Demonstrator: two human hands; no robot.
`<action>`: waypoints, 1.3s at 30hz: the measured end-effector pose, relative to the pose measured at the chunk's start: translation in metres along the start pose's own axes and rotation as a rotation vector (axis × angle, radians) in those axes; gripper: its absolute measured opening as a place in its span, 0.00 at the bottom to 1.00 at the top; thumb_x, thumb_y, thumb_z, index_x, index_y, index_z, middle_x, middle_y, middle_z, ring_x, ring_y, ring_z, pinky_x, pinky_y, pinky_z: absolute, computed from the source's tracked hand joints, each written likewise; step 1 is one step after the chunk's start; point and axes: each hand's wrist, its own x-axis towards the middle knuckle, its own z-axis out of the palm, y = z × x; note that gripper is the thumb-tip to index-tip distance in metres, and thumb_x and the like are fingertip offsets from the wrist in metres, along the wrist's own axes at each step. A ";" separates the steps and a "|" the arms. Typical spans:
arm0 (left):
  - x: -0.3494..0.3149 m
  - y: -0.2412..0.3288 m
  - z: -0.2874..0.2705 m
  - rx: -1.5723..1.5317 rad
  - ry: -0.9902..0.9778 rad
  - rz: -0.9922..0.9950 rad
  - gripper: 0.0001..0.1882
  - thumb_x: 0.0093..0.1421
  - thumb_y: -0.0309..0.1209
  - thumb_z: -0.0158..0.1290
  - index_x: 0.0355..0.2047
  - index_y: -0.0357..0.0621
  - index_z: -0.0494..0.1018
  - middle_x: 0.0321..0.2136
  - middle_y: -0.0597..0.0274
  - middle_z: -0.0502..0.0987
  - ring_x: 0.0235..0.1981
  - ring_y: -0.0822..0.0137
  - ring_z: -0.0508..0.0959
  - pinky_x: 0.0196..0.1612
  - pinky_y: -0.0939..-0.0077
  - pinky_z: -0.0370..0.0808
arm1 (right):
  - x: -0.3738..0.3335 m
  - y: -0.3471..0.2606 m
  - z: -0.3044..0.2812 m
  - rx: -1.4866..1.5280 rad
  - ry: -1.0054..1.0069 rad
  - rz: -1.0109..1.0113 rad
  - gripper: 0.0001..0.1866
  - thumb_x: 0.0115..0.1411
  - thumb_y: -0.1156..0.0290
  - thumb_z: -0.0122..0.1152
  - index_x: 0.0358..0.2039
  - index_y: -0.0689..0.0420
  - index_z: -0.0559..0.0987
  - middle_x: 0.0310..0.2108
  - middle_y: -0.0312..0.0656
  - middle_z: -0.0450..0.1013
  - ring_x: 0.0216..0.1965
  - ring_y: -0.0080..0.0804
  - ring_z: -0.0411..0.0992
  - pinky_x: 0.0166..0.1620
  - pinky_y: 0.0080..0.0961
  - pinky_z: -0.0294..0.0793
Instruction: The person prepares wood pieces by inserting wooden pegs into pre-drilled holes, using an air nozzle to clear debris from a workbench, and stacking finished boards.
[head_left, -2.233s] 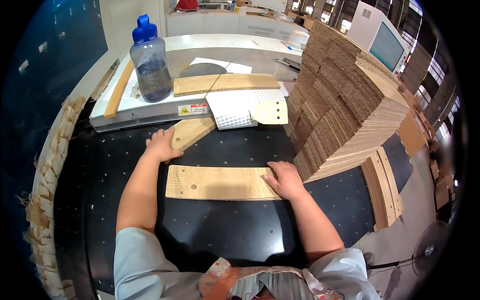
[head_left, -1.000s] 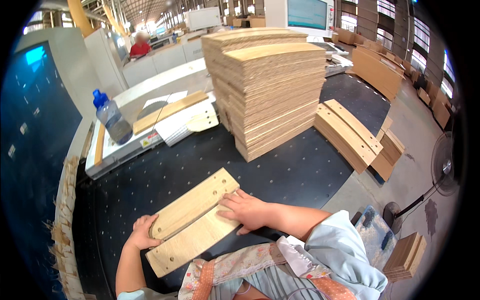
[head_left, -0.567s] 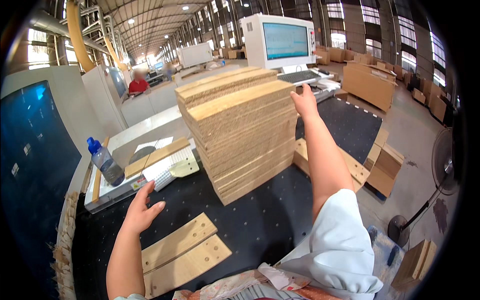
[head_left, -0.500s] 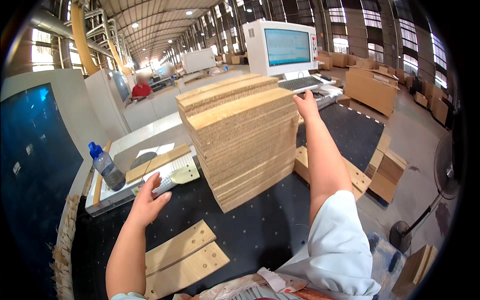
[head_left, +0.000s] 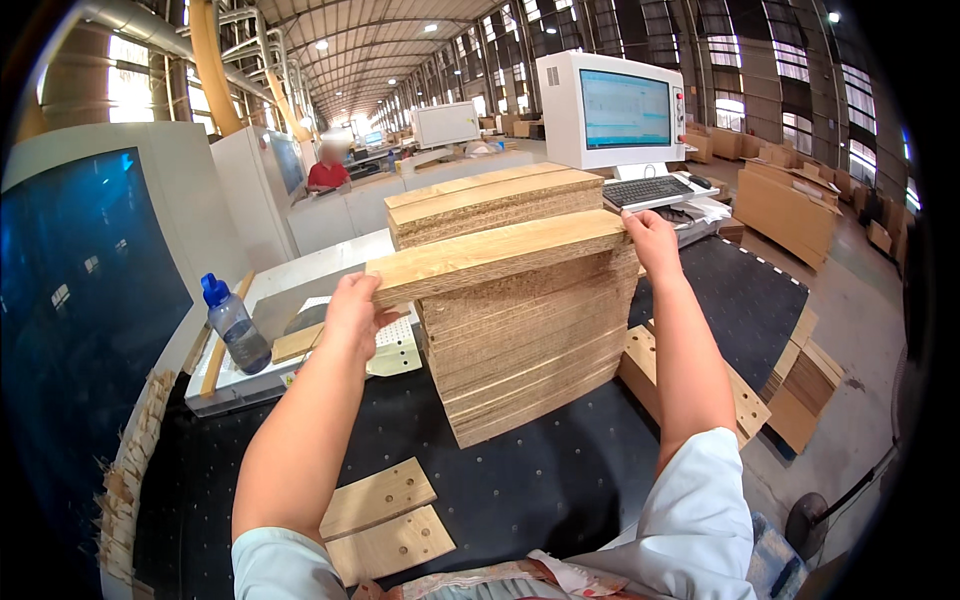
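Note:
A tall stack of wooden boards (head_left: pixel 530 350) stands on the black table (head_left: pixel 530 470). At the top of its near row lies a long wooden board (head_left: pixel 500 250), jutting past the stack on the left. My left hand (head_left: pixel 352 310) is closed round the board's left end, the thumb on its upper side. At the far right end my right hand (head_left: pixel 652 240) grips the same board. Behind it, a second row of boards (head_left: pixel 490 195) shows its pale top.
Two drilled boards (head_left: pixel 390 545) lie near me on the table, and more drilled boards (head_left: pixel 645 360) sit right of the stack. To the left are a blue-capped bottle (head_left: pixel 238 330) and a white machine ledge. A monitor (head_left: pixel 625 110) and keyboard (head_left: pixel 650 190) stand behind; a person (head_left: pixel 328 172) is farther off.
My left hand has moved up and right from open air to the board's left end. The top board has shifted left and toward me, with both hands on it.

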 end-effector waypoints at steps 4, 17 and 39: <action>-0.029 0.003 -0.033 -0.154 -0.082 0.133 0.25 0.57 0.24 0.44 0.55 0.38 0.53 0.46 0.52 0.67 0.48 0.58 0.68 0.46 0.62 0.70 | -0.040 -0.007 0.006 0.196 -0.123 0.159 0.16 0.51 0.70 0.61 0.39 0.64 0.72 0.28 0.39 0.70 0.27 0.24 0.68 0.29 0.21 0.67; -0.202 -0.090 -0.266 -0.064 -0.165 0.221 0.33 0.52 0.17 0.48 0.59 0.39 0.52 0.52 0.56 0.64 0.53 0.66 0.66 0.55 0.71 0.62 | -0.323 -0.015 0.044 0.875 -0.461 0.353 0.22 0.46 0.79 0.64 0.43 0.60 0.70 0.40 0.40 0.72 0.41 0.27 0.69 0.47 0.24 0.67; -0.300 -0.135 -0.347 0.430 0.180 0.320 0.27 0.50 0.18 0.52 0.52 0.39 0.63 0.48 0.56 0.68 0.49 0.65 0.69 0.48 0.74 0.68 | -0.399 -0.084 0.076 0.111 -0.568 0.061 0.29 0.44 0.79 0.62 0.50 0.57 0.69 0.51 0.42 0.66 0.54 0.37 0.63 0.54 0.31 0.63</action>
